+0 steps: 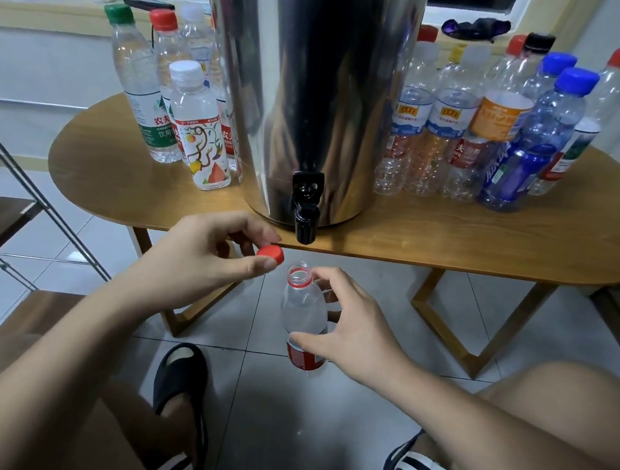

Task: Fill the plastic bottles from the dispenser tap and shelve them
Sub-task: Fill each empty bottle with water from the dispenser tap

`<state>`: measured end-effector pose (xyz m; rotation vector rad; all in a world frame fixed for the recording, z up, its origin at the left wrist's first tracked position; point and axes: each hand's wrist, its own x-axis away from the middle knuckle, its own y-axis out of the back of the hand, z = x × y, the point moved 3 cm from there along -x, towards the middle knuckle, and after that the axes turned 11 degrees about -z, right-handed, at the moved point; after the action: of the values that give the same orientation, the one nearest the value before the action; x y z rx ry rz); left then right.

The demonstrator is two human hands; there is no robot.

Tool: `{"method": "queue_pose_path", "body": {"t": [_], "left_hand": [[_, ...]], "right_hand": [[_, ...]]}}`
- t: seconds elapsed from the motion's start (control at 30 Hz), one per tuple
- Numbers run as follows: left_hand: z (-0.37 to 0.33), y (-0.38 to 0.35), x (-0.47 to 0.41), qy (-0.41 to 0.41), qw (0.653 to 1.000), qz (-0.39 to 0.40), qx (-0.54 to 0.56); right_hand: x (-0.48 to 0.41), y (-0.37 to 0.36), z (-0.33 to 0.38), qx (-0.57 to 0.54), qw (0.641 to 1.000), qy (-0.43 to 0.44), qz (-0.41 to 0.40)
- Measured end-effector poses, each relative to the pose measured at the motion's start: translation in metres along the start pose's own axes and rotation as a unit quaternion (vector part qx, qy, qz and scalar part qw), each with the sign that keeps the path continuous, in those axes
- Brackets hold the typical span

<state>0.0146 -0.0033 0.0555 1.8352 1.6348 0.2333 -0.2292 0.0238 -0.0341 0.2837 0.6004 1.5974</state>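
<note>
standing on the oval wooden table, a tall steel dispenser filled the middle of the view, and its black tap reached over the table's front edge. capped plastic bottles stood in two groups, the left group beside the dispenser and the bigger right group on its other side. a metal shelf frame was at the far left, and a foot in a black slipper rested on the tiled floor.

the left hand pinched a red cap between thumb and fingers, just left of the tap's spout. the right hand held the open bottle, the thumb across its front above the red label and the fingers curved round the back.

the bottle was in the air, just below the tap and lower than the table's edge. its long axis was nearly vertical, with the uncapped mouth pointing up toward the spout.
</note>
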Motion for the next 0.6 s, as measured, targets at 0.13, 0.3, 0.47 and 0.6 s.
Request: {"method": "queue_pose_path", "body": {"t": [0.13,0.3,0.47,0.6], "left_hand": [[-0.001,-0.013,0.008,-0.05,0.998,0.013,-0.023],[-0.005,-0.017,0.008,-0.091,0.993,0.022,-0.071],[-0.007,-0.019,0.008,-0.112,0.984,-0.001,-0.138],[-0.009,-0.021,0.007,-0.097,0.985,0.043,-0.137]], "right_hand": [[0.003,-0.003,0.004,0.018,0.999,0.027,0.013],[0.003,-0.005,0.005,0.025,0.999,0.04,0.022],[0.004,-0.006,0.004,0.051,0.996,0.066,0.02],[0.006,-0.006,0.002,0.051,0.996,0.063,0.027]]}}
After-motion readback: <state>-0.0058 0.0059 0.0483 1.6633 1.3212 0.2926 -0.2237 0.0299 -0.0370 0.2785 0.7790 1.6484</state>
